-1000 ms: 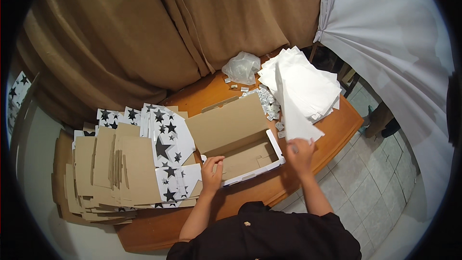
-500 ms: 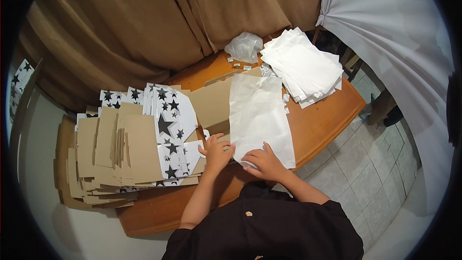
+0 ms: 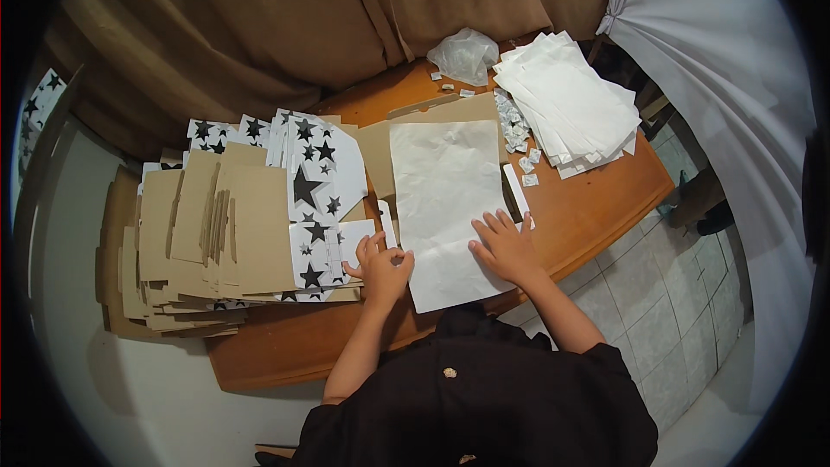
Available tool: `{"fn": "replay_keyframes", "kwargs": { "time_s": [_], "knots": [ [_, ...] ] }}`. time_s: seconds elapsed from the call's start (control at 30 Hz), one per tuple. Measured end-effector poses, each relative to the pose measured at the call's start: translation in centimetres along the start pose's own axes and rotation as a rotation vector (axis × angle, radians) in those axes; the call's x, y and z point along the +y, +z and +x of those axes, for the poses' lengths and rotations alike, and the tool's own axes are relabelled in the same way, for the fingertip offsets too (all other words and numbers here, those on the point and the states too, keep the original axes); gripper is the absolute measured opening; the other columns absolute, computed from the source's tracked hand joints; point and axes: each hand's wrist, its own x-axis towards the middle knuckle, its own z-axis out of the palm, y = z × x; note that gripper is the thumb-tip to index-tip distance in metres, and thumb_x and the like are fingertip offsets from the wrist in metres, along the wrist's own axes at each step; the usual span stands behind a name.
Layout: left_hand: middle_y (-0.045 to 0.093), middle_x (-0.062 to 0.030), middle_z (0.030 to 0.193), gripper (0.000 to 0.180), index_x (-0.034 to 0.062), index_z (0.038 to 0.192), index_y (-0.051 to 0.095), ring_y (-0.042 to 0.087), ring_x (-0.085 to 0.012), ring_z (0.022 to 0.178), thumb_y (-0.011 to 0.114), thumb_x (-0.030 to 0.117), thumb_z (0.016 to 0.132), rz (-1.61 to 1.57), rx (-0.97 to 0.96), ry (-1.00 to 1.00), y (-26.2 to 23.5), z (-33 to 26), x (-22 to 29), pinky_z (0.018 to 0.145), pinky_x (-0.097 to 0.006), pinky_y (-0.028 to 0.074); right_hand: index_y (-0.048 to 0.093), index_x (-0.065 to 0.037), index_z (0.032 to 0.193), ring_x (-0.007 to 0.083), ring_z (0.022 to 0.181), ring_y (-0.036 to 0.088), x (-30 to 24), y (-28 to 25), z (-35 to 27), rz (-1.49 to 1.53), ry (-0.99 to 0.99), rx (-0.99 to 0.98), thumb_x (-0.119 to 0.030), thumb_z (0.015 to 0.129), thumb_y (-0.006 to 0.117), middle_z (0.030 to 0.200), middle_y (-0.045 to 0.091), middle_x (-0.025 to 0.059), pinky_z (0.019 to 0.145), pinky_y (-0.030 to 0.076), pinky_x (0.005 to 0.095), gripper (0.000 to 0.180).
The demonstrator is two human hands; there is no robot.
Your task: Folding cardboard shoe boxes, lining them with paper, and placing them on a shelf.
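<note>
on the table (image 3: 596, 216), both hands now press the white sheet (image 3: 445, 199) flat, fingers spread.

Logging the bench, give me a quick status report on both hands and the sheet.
Left hand and right hand flat, open, on white paper sheet. Sheet spread over open box. Nothing on top.

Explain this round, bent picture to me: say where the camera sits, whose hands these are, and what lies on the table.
The camera is worn on a person's head and looks down; its wide lens bends the edges. No machine here: both hands are the wearer's own. The left hand and right hand press flat on a white sheet spread over an open cardboard box on a wooden table. Left lie stacked flat cartons, some star-printed. At the far right sits a pile of white sheets, with a crumpled plastic bag beside it. Nothing is gripped.
</note>
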Motion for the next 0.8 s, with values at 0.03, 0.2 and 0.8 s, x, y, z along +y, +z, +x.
{"fn": "replay_keyframes", "kwargs": {
  "time_s": [0.03,0.2,0.8],
  "knots": [
    [0.048,-0.0116,0.127,0.019,0.0110,0.076,0.068,0.028,-0.0329,0.128,0.069,0.029,0.072,0.053,0.013,0.026,0.0,-0.1,0.0,0.094,-0.070,0.004,0.052,-0.013,0.124,0.0302,0.127,0.038,0.3,0.4,0.5,-0.027,-0.015,-0.005,-0.041,0.089,0.047,0.131,0.048,0.0116,0.102,0.015,0.0657,0.045],
    [0.047,-0.0127,0.125,0.036,0.0131,0.107,0.056,0.032,-0.0310,0.126,0.066,0.025,0.075,0.039,0.135,0.186,-0.6,1.5,1.1,0.097,-0.065,0.012,0.052,-0.013,0.124,0.0317,0.131,0.032,0.9,0.2,1.9,-0.055,-0.002,-0.052,-0.042,0.090,0.045,0.134,0.045,0.0131,0.104,0.010,0.0647,0.045],
    [0.029,-0.0169,0.145,0.051,0.0178,0.139,0.036,0.026,-0.0342,0.134,0.032,0.043,0.095,0.026,-0.823,1.068,7.0,11.2,2.9,0.106,-0.057,0.020,0.058,-0.012,0.118,0.0273,0.122,0.045,7.5,-5.2,5.6,0.141,0.364,0.078,-0.037,0.091,0.045,0.124,0.055,0.0099,0.102,0.008,0.0675,0.039]
  ]
}}
